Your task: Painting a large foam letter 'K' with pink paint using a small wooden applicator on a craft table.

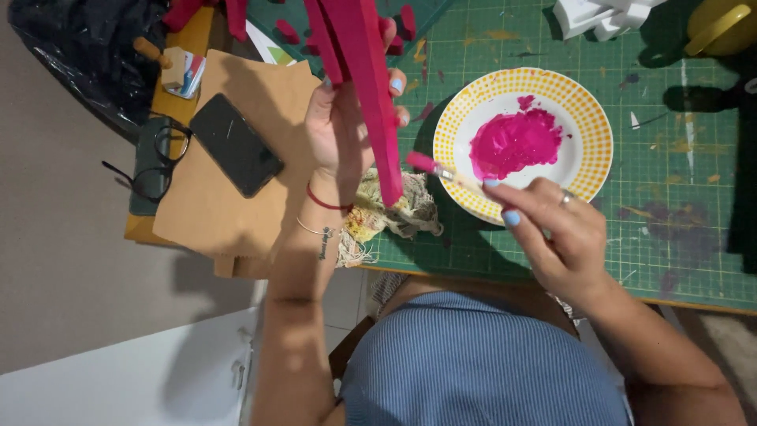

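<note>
Right hand [556,229] pinched shut on a paintbrush [445,172], its bristles tipped pink, over the plate's near rim. Left hand [347,118] clamped round a long pink-painted strip [371,95], held upright above a stained rag [390,213]. Beyond, yellow-rimmed plate [599,134] on the desk holds a magenta paint puddle [516,142].

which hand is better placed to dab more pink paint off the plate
Right. The right hand holds the paintbrush at the rim of the plate beside the pink paint; the left hand is gripping the pink wooden piece.
</note>
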